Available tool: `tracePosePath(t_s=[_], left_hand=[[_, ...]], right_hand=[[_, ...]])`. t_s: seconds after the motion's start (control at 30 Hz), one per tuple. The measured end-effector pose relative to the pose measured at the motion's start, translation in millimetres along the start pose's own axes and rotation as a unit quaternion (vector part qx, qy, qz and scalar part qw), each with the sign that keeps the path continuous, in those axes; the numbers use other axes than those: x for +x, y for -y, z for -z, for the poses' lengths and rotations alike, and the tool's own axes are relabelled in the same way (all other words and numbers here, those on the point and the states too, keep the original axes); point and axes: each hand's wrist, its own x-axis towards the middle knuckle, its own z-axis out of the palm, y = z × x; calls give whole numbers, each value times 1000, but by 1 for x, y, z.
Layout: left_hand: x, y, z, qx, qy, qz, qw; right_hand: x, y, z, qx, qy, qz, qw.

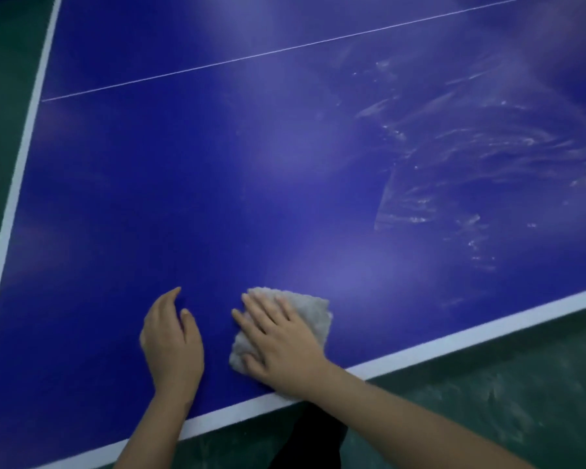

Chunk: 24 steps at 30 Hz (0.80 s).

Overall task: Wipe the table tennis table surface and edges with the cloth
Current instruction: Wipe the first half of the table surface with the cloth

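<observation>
While right hand (278,346) presses flat on cloth (313,309), fingers straight, cloth sits just inside near edge stripe (454,336) of table (183,181).
- Left hand (171,343): just beside, to left; relaxed on blue surface, holding nothing.
- Cloth: bunched, no clear long axis; much of it hidden under palm.
- Streaks (471,157): ahead and right; right hand nearer, likely next sweep.
- Thin line (285,50): crosses far surface.
- Table far end, right side: cut off.
</observation>
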Motion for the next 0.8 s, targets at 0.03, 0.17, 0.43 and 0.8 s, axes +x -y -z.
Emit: tracePosePath(t_s=[0.03, 0.17, 0.43, 0.8], left_hand=[[4, 0, 0, 6, 1, 1, 1000], [17, -4, -4, 21, 8, 19, 1000], [23, -28, -29, -16, -9, 58, 998], [75, -68, -59, 40, -11, 54, 998]], right_hand=[[20, -5, 3, 5, 3, 28, 1000], [95, -93, 32, 44, -22, -6, 999], [144, -158, 49, 34, -77, -122, 989], [289, -177, 73, -11, -45, 36, 998]])
